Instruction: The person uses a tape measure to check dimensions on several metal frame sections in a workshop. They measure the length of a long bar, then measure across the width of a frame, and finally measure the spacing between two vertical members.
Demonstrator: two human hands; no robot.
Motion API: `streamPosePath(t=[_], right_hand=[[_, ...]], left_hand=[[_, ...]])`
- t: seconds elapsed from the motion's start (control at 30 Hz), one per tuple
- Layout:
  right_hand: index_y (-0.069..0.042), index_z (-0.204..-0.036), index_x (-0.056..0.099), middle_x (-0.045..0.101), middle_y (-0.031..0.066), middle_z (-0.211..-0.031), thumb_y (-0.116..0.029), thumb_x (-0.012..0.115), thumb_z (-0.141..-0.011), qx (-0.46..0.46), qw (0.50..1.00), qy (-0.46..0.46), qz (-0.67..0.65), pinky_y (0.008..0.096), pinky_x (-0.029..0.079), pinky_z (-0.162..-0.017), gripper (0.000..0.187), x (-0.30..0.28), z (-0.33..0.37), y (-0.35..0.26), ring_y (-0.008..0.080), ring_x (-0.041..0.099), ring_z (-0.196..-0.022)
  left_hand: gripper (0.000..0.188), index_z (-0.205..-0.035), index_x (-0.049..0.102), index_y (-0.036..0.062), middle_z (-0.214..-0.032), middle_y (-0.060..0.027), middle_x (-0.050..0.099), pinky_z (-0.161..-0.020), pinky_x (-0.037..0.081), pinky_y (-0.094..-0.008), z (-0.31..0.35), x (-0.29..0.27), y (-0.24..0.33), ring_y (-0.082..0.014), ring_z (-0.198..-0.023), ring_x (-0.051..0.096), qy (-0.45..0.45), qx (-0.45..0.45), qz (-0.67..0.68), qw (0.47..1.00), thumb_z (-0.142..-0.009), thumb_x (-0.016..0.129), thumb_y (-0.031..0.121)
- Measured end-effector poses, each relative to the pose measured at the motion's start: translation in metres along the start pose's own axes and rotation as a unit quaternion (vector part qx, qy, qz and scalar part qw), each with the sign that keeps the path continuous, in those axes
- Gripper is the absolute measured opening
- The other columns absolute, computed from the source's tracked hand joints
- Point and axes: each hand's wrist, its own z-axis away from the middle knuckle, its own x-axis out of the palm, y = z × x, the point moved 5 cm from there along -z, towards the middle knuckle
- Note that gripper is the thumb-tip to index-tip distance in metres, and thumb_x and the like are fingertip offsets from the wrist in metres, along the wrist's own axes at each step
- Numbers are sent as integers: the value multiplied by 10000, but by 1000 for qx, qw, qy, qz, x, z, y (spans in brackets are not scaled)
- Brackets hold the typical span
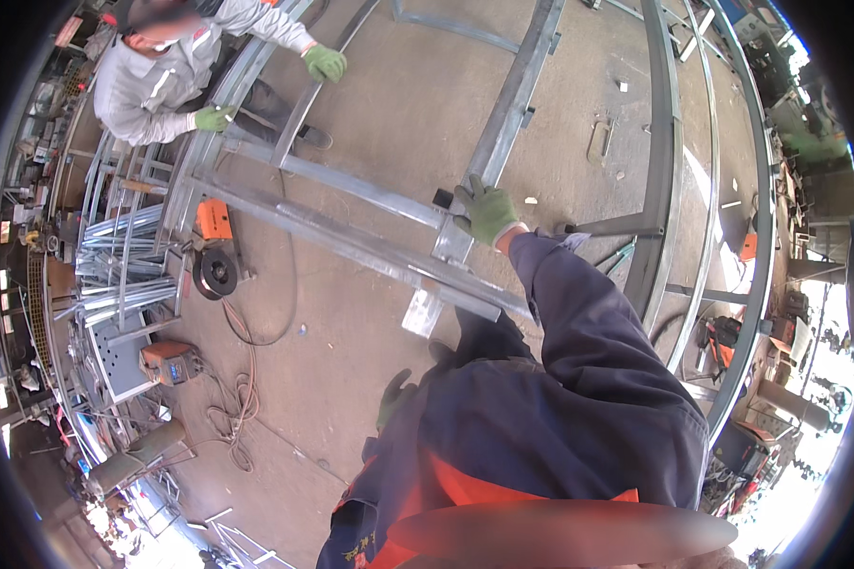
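My right hand [490, 212] in a green work glove lies on a long steel beam [512, 109] near its joint with a crosswise steel tube [370, 196]. Its fingers are spread over the metal and grip nothing that I can see. Just left of the fingertips is a small black block [443, 198]. My left hand [394, 402], gloved too, hangs low beside my body with its fingers apart, away from the frame. A second crosswise tube [332, 239] runs nearer to me, and a flat bright metal plate [421, 314] sticks out below it.
At the far left a co-worker [156, 85] in grey rests green-gloved hands on the frame. An orange box [214, 219], a black wire spool [215, 273], an orange-grey machine [169, 362] and coiled hoses [242, 417] lie on the left floor. More long beams [662, 171] stand right.
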Motion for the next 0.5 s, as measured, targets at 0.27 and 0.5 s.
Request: streamPosePath(t=[0.27, 0.5], right_hand=[[-113, -1520, 582, 556, 279, -1552, -547, 658, -962, 31, 997, 55, 52, 530, 397, -1198, 711, -11, -90, 96, 407, 590, -1371], [-83, -1518, 580, 581, 211, -1552, -482, 626, -1001, 49, 994, -6, 100, 536, 250, -1311, 655, -26, -159, 210, 389, 502, -1473]], left_hand=[[542, -1544, 522, 1, -886, -40, 678, -764, 557, -284, -37, 33, 48, -123, -823, 672, 25, -27, -243, 969, -1030, 641, 129], [393, -1471, 572, 26, -1013, -56, 725, -1000, 548, -274, -48, 38, 40, -110, -973, 699, -43, -11, -131, 990, -1090, 537, 113]])
